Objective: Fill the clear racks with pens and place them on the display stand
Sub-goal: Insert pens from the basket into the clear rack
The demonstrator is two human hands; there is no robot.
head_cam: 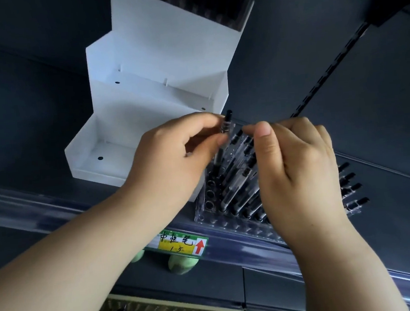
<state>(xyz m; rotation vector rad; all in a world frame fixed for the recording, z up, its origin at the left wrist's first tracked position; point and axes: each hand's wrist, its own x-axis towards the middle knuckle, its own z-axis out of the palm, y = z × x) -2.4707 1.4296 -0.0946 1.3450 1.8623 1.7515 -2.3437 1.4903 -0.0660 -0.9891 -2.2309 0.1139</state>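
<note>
The left hand (174,158) pinched a pen (226,123) above the part-filled clear rack (229,221). The right hand (296,162) had its fingertips together by the seated pens (240,177); around what, I couldn't tell. It looked like filling, and next the pen needed lining up with an empty hole (210,195).

Left hand (174,153) with a black pen (227,123) above the clear rack (229,217), right hand (299,167) close alongside.

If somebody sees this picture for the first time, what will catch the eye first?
Two bare hands fill the middle: the left hand pinches a black pen, and the right hand is beside it. Under them is a clear rack partly filled with pens, and behind, upper left, a white stepped display stand.
</note>
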